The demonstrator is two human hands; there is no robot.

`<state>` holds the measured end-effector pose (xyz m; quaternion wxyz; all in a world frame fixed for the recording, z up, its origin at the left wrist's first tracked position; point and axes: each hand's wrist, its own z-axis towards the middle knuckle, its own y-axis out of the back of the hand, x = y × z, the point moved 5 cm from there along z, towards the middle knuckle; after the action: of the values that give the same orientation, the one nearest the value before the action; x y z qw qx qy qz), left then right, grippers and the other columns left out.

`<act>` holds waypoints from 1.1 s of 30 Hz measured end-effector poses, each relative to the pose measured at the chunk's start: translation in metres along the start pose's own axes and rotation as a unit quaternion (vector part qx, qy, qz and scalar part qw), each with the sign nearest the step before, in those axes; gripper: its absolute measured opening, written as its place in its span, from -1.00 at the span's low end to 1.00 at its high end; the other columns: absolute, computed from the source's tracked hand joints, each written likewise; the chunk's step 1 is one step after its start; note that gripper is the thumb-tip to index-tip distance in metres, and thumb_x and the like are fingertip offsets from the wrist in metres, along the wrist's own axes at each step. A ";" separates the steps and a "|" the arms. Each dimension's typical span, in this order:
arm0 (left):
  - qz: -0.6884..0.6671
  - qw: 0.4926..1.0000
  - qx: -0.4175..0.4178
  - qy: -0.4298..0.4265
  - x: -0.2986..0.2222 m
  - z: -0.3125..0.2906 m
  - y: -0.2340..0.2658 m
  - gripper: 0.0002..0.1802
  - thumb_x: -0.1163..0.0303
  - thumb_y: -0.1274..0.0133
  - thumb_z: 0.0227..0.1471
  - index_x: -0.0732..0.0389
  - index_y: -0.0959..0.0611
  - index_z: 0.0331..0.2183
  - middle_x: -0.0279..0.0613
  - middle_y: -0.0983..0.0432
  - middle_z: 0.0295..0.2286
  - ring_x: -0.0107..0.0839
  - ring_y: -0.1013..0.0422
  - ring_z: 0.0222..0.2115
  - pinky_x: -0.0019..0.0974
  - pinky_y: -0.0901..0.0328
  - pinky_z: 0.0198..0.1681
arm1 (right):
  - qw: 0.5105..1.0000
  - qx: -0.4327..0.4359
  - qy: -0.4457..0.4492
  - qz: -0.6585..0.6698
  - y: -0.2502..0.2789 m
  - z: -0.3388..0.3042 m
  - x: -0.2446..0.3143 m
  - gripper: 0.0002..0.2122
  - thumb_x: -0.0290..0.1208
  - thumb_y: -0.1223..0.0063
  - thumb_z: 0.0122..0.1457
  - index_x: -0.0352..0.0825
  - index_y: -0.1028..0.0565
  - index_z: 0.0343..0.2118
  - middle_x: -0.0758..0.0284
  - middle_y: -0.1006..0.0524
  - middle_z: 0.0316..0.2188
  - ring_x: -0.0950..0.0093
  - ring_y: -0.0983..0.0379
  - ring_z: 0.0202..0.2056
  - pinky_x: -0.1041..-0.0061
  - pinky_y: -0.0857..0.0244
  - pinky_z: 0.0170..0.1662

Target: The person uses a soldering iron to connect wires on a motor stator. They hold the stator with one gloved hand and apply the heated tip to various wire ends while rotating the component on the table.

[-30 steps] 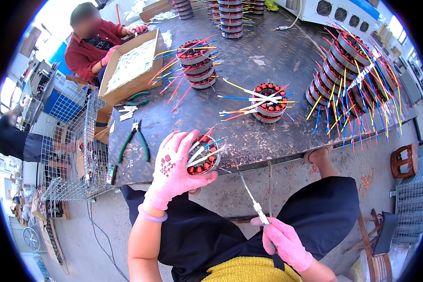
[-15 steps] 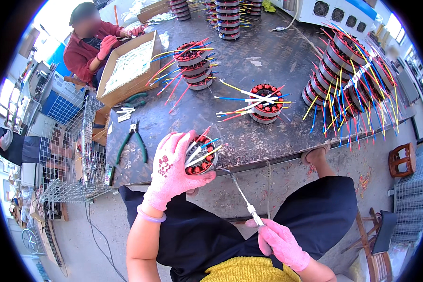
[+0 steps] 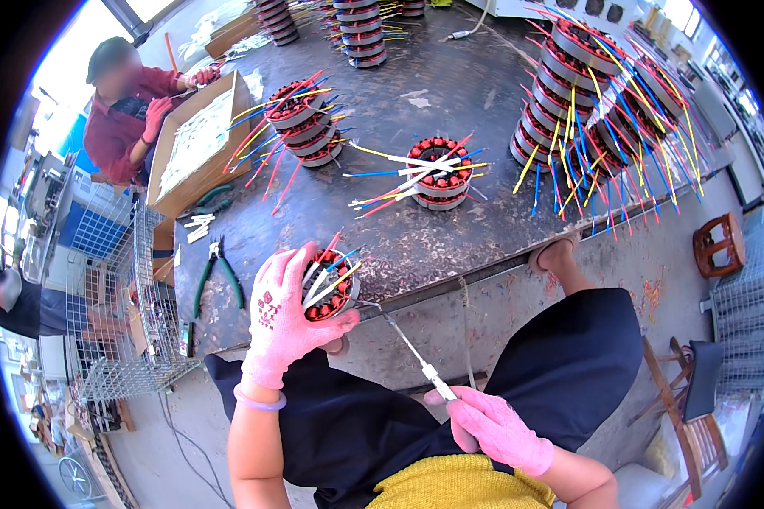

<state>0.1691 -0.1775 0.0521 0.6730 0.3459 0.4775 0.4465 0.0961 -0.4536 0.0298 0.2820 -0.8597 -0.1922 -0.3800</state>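
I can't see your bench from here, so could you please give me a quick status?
Left hand grips red wound stator with coloured leads. Right hand pulls white cord taut from it. Green-handled pliers lie alongside, clear.

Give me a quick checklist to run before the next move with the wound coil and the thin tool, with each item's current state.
1. Left hand grips the coil at the table edge: ok.
2. Right hand holds the thin tool: ok.
3. Tool tip reaches the coil's side: ok; exact contact point: cannot tell.
4. Coil's coloured wires clear of the tool: cannot tell.
5. Pliers lie apart from both hands: ok.
6. Co-worker's hands stay far off at the cardboard box: ok.
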 end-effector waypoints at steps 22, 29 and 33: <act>0.073 0.995 0.063 -0.017 -0.002 0.000 -0.030 0.13 -0.08 -0.40 -0.42 0.26 -0.35 0.15 0.05 -0.32 0.02 0.09 -0.21 0.10 0.09 -0.01 0.25 | 0.998 -0.040 0.003 0.043 0.017 0.024 -0.045 -0.66 -0.25 0.18 0.38 -0.36 -0.44 0.07 0.53 -0.27 -0.65 0.73 -0.17 -0.60 0.68 -0.07 -0.50; 0.036 0.996 0.083 -0.024 0.000 0.002 -0.029 0.15 -0.01 -0.43 -0.45 0.28 -0.33 0.16 0.03 -0.32 0.03 0.07 -0.21 0.10 0.06 -0.03 0.24 | 0.998 -0.031 -0.001 0.058 0.017 0.023 -0.051 -0.67 -0.26 0.18 0.39 -0.36 -0.45 0.06 0.52 -0.27 -0.65 0.73 -0.17 -0.61 0.67 -0.09 -0.50; 0.035 0.995 0.089 -0.019 0.000 0.003 -0.029 0.14 0.00 -0.43 -0.46 0.29 -0.34 0.16 0.03 -0.33 0.03 0.05 -0.22 0.10 0.04 -0.05 0.23 | 0.999 -0.033 0.005 0.021 0.015 0.023 -0.045 -0.66 -0.27 0.19 0.39 -0.38 -0.44 0.06 0.52 -0.28 -0.64 0.72 -0.18 -0.61 0.66 -0.10 -0.50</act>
<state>0.1796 -0.1879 0.0272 0.6326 0.4293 0.4896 0.4193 0.0880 -0.4559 -0.0223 0.2623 -0.8705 -0.1603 -0.3844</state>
